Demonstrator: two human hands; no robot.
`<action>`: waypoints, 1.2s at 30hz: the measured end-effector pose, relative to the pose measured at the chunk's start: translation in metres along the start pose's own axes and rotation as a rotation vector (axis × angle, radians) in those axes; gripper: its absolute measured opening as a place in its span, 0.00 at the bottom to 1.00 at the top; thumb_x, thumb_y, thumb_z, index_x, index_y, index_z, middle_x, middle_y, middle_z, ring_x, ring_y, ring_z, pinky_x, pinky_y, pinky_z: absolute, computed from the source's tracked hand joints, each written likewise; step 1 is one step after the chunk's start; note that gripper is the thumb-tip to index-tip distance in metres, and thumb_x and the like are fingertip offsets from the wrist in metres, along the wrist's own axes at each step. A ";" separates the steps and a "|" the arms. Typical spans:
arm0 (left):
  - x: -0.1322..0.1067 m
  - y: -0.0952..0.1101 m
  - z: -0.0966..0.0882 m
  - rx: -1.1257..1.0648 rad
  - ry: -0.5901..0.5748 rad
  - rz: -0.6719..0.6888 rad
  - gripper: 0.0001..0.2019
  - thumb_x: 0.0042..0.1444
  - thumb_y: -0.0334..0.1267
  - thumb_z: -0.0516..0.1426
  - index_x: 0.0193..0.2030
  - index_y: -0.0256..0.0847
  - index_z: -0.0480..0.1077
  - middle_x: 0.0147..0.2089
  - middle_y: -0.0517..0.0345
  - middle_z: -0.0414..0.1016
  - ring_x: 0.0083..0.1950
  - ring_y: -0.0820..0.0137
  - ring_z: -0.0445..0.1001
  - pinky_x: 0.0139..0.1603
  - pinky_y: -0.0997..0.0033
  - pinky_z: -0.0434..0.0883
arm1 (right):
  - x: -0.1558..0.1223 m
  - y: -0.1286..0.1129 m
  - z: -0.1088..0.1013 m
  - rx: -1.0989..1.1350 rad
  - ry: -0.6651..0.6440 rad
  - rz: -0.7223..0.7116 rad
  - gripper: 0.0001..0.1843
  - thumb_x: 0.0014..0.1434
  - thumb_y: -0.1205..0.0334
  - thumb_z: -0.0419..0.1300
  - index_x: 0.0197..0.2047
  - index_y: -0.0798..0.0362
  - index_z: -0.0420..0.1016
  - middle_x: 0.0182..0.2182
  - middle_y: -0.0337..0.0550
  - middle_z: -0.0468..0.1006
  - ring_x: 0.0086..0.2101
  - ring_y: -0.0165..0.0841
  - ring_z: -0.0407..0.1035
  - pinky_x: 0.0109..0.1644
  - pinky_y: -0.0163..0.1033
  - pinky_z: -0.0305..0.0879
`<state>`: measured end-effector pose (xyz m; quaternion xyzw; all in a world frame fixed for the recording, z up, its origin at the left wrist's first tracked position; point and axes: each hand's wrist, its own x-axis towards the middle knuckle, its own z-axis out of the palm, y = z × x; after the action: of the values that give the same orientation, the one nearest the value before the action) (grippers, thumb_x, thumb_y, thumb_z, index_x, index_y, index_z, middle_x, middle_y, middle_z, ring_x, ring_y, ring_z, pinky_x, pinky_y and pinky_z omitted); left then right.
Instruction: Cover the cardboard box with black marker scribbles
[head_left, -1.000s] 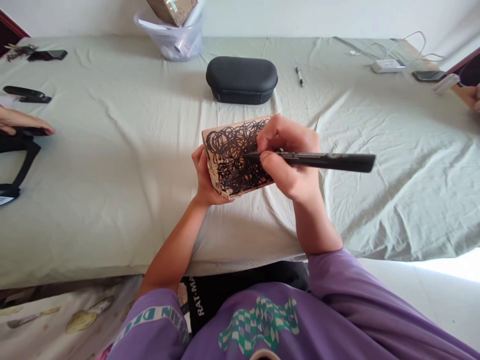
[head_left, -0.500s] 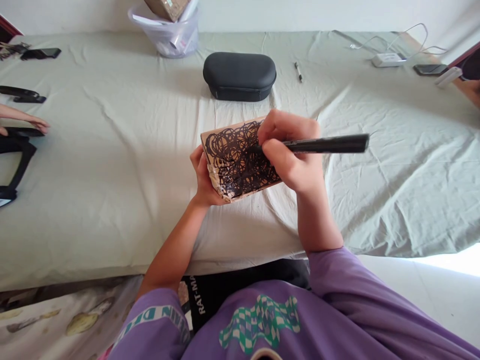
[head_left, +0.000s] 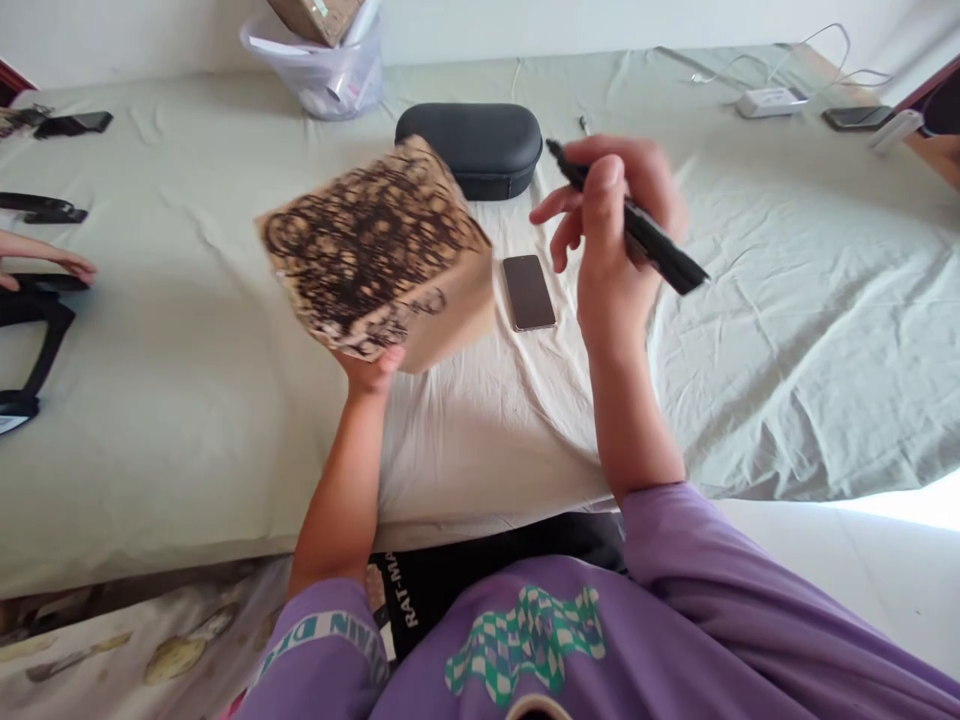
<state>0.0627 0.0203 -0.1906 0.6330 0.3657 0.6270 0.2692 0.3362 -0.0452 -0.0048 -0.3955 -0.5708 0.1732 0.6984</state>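
Observation:
A brown cardboard box [head_left: 375,240], its top face covered in black scribbled loops, is tilted in the air above the table. My left hand [head_left: 369,370] grips it from below at the near corner, thumb on the side face; the other fingers are hidden behind the box. A few loops also run onto that near side, which is otherwise plain. To the right, my right hand [head_left: 622,220] holds a black marker [head_left: 664,250], uncapped tip pointing up and left, apart from the box. Between the two, a smartphone [head_left: 529,292] lies flat on the cloth.
Behind the box sits a black zip case [head_left: 472,140] on the cloth-covered table [head_left: 187,400]. A clear plastic bin [head_left: 330,75] stands at the back. Another person's hand [head_left: 67,265] rests by black gear at left. A white power strip [head_left: 771,102] and phone [head_left: 857,118] lie far right.
The box has been lifted and turned to the left, uncovering the smartphone. My right hand has drawn the marker off the box, up and right, and the marker's tip now points upward.

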 end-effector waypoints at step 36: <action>-0.032 0.057 0.051 0.049 0.061 0.263 0.19 0.70 0.58 0.56 0.56 0.47 0.64 0.36 0.60 0.70 0.30 0.70 0.72 0.32 0.68 0.70 | -0.050 0.046 0.046 -0.184 -0.693 -0.438 0.11 0.77 0.59 0.48 0.53 0.49 0.71 0.39 0.42 0.75 0.41 0.32 0.72 0.48 0.37 0.70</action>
<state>0.1216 -0.0328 -0.1674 0.6625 0.3028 0.6666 0.1580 0.2886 -0.0349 -0.0704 -0.2438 -0.8558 0.0916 0.4470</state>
